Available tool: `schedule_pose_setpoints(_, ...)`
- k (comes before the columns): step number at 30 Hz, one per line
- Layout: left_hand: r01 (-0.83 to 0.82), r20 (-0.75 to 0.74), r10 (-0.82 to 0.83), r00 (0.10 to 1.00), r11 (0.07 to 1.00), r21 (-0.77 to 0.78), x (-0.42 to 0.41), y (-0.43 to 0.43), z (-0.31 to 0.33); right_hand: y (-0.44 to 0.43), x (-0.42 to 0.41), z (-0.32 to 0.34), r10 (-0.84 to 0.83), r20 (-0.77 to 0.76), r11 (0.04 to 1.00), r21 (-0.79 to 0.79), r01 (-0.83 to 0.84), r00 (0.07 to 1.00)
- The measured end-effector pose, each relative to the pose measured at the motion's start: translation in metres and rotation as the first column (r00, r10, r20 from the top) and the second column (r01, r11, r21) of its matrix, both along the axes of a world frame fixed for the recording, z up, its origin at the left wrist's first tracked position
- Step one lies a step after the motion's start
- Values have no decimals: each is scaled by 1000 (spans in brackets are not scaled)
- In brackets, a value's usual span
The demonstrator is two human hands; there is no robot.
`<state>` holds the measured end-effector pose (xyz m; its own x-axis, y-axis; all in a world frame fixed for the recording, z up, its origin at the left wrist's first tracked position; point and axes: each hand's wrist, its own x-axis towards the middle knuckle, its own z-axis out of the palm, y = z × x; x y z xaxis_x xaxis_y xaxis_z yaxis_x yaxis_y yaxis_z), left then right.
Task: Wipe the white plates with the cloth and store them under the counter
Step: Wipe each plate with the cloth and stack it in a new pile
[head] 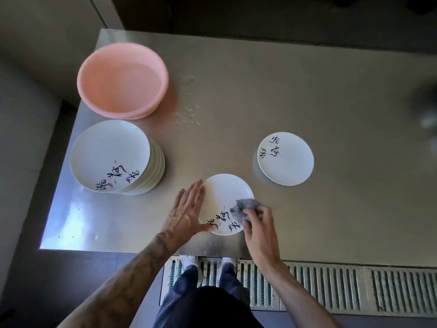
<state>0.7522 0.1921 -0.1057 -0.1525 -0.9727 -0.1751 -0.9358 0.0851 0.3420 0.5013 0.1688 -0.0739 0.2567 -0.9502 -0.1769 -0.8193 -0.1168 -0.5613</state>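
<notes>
While one plate [227, 197] is steadied by the spread left hand [189, 209] and wiped with the cloth [246, 208] pinched in the right hand [260, 230], the stack [111, 152] is judged still undone.

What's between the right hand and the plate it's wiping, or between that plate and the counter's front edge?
Only the cloth, gripped by the right hand on the plate. Nothing lies between plate and front edge; under-counter storage isn't visible.
</notes>
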Motion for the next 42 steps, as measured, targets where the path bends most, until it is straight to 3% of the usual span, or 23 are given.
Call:
schedule_pose_setpoints(4, 207, 125, -191, 974, 970, -131, 1, 11, -6, 6, -6, 1, -77, 107, 995, 66, 70, 991)
schedule_pose_setpoints(9, 260, 247, -201, 948, 936, -236, -5, 9, -15, 2, -9, 9, -159, 183, 982, 129, 137, 970)
schedule_pose_setpoints(12, 269, 239, -210, 948, 929, -252, -6, 10, -11, -6, -12, 19, -272, 250, 962, 95, 256, 929)
schedule_pose_setpoints(16, 169, 89, -150, 985, 944, -284, -13, -1, 28, -29, -9, 39, -370, 391, 918, 16, 395, 843)
schedule_pose_setpoints(19, -31, -155, -5, 988, 973, -230, -13, -15, 63, -47, 4, 54, -293, 461, 939, -25, 342, 837)
schedule_pose_setpoints(21, -219, -431, 169, 886, 973, -70, -13, -23, 81, -56, 19, 63, -217, 477, 963, -39, 267, 852)
schedule_pose_setpoints(23, -302, -604, 295, 740, 949, 92, -16, -25, 91, -60, 34, 70, -127, 474, 982, -63, 177, 872)
schedule_pose_setpoints(28, -278, -708, 310, 635, 946, 166, -16, -17, 103, -47, 54, 82, 188, 276, 959, -258, -116, 942)
schedule_pose_setpoints(33, -275, -733, 374, 569, 926, 259, -18, -14, 113, -64, 43, 75, 106, 253, 971, -234, -46, 961)
schedule_pose_setpoints(37, -280, -784, 416, 461, 906, 316, -22, -9, 117, -52, 48, 84, 315, 169, 910, -331, -247, 934)
schedule_pose_setpoints(38, -288, -794, 428, 431, 900, 328, -22, -8, 118, -56, 48, 84, 325, 161, 903, -345, -256, 932)
schedule_pose_setpoints(42, -326, -787, 456, 415, 882, 339, -18, -8, 121, -72, 44, 87, 108, 264, 970, -240, -43, 958)
